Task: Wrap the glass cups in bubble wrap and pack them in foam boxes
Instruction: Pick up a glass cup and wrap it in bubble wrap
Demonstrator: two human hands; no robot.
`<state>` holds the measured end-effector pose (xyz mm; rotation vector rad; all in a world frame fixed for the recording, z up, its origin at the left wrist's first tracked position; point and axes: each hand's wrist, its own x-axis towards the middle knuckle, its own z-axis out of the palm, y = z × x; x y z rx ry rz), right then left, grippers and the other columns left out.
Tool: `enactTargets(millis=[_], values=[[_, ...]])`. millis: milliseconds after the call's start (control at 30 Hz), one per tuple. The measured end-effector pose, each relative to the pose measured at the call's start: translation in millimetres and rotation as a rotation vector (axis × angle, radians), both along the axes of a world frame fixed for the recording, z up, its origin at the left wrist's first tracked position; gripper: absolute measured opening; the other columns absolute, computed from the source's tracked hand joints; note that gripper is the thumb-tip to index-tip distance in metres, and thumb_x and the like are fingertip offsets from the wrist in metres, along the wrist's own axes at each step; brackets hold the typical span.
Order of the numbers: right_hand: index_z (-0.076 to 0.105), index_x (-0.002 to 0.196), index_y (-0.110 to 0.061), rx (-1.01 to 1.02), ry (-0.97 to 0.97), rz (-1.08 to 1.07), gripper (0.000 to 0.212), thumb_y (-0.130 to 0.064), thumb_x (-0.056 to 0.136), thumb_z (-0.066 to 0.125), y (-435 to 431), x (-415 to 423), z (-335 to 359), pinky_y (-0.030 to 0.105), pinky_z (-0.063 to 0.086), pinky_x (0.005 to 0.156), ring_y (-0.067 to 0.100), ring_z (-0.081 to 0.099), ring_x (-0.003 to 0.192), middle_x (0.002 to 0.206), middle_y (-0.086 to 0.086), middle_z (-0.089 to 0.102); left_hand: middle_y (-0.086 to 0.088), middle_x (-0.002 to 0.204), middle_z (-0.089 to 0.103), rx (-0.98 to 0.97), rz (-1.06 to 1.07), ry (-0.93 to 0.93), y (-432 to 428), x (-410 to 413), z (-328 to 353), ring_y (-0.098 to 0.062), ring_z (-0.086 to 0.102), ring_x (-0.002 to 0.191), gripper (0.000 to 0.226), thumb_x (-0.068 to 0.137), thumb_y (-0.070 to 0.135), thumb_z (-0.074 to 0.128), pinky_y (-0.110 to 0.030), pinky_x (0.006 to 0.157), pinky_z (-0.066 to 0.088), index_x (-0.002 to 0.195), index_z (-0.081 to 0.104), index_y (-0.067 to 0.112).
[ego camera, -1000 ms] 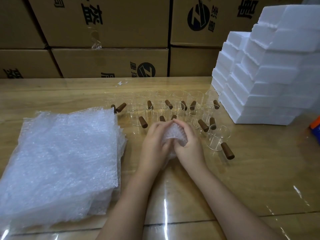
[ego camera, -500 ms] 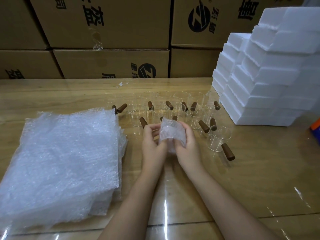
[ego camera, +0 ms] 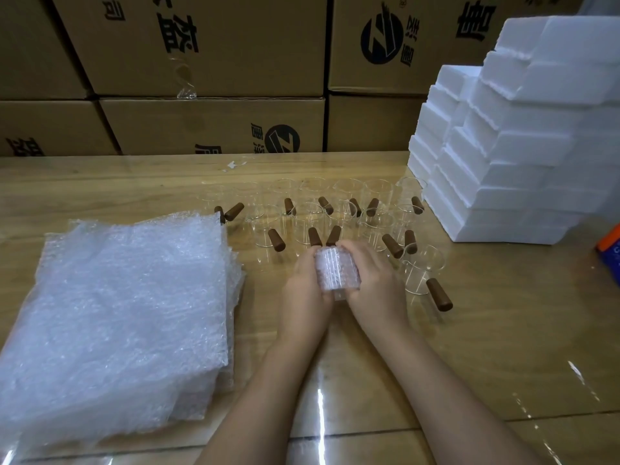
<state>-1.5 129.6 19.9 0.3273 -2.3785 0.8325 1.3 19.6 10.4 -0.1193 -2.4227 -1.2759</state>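
Observation:
A glass cup wrapped in bubble wrap [ego camera: 336, 272] sits between my two hands, just above the table's middle. My left hand [ego camera: 307, 292] grips its left side and my right hand [ego camera: 375, 285] grips its right side, fingers curled over the top. Behind them stand several bare glass cups with brown wooden handles [ego camera: 337, 209] in rows. One more cup [ego camera: 423, 268] stands alone to the right of my right hand. A thick stack of bubble wrap sheets [ego camera: 124, 317] lies at the left. White foam boxes [ego camera: 510, 156] are stacked at the back right.
Brown cardboard cartons [ego camera: 208, 129] form a wall behind the wooden table [ego camera: 503, 330], which is covered with clear film. An orange and blue object [ego camera: 611, 256] pokes in at the right edge.
My hands have turned the wrapped cup and closed round it from both sides; my left fingers, spread half a second ago, now lie on the wrap.

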Motion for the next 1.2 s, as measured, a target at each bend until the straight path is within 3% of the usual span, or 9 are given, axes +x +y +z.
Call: enactTargets(millis=[167,267,600,700,800,867,967,1067,1200], values=[[0.048,0.136,-0.017,0.058,-0.129,0.119,0.065,-0.029,0.074,0.057,1,-1,-2,0.021,0.03,0.095,0.011,0.046,0.117,0.13,-0.001,0.056,0.004,0.099,0.061,0.107,0.033,-0.077,-8,-6,-3,-0.012,0.056,0.083,0.044,0.076,0.001,0.057,-0.01,0.061,0.035,0.118,0.053,0.016],[0.039,0.141,-0.021,0.186,-0.12,0.04,0.068,-0.045,0.078,0.048,-2,-4,-5,0.026,0.022,0.103,0.013,0.046,0.122,0.133,-0.004,0.055,0.016,0.09,0.06,0.186,0.068,-0.079,-11,-6,-3,0.002,0.055,0.078,0.045,0.073,0.002,0.062,-0.006,0.061,0.038,0.107,0.052,0.029],[0.049,0.118,-0.03,0.072,-0.347,-0.13,0.043,-0.025,0.077,0.06,1,-9,-15,0.027,0.028,0.078,0.023,0.052,0.091,0.1,-0.004,0.066,0.017,0.093,0.058,0.096,-0.047,-0.145,-8,-5,-8,-0.004,0.057,0.083,0.051,0.073,0.008,0.059,-0.009,0.061,0.036,0.123,0.052,0.014],[0.052,0.12,-0.031,0.082,-0.337,-0.158,0.045,-0.024,0.076,0.059,3,-10,-12,0.028,0.028,0.078,0.022,0.047,0.087,0.101,-0.003,0.067,0.02,0.103,0.057,0.109,-0.088,-0.15,-10,-2,-4,-0.002,0.057,0.097,0.062,0.066,0.025,0.053,-0.007,0.08,0.041,0.127,0.05,0.016],[0.056,0.119,-0.024,0.186,-0.242,-0.095,0.052,-0.023,0.07,0.071,3,-11,-6,0.029,0.023,0.08,0.022,0.057,0.097,0.099,-0.001,0.068,0.011,0.13,0.041,0.008,-0.147,-0.042,-10,-1,-3,-0.004,0.038,0.122,0.078,0.07,0.015,0.061,-0.018,0.101,0.03,0.143,0.034,0.013],[0.057,0.121,-0.02,0.242,-0.199,-0.044,0.054,-0.024,0.069,0.074,3,-11,-4,0.029,0.02,0.078,0.022,0.058,0.098,0.101,-0.002,0.068,0.008,0.127,0.043,-0.022,-0.127,0.002,-10,-1,-3,-0.004,0.04,0.116,0.077,0.071,0.0,0.066,-0.009,0.093,0.027,0.142,0.037,0.012],[0.053,0.128,-0.019,0.255,-0.126,0.007,0.057,-0.033,0.074,0.064,4,-6,-4,0.03,0.02,0.093,0.02,0.053,0.108,0.114,-0.003,0.063,0.008,0.116,0.049,0.038,0.005,0.016,-10,0,-4,-0.008,0.048,0.1,0.065,0.071,-0.01,0.058,0.003,0.076,0.03,0.132,0.048,0.012],[0.044,0.137,-0.023,0.249,-0.089,0.021,0.064,-0.05,0.079,0.043,5,1,0,0.035,0.013,0.108,0.018,0.041,0.119,0.124,-0.004,0.053,0.007,0.112,0.055,0.14,0.129,-0.055,-15,-3,-2,-0.009,0.051,0.093,0.061,0.075,-0.005,0.06,0.0,0.067,0.034,0.132,0.048,0.015],[0.039,0.143,-0.02,0.323,-0.213,0.084,0.061,-0.046,0.087,0.04,10,1,2,0.035,0.019,0.109,0.018,0.041,0.125,0.133,-0.002,0.049,0.011,0.107,0.054,0.163,0.148,-0.097,-18,-4,-2,-0.007,0.049,0.09,0.065,0.073,0.003,0.07,-0.003,0.061,0.033,0.131,0.049,0.019]])
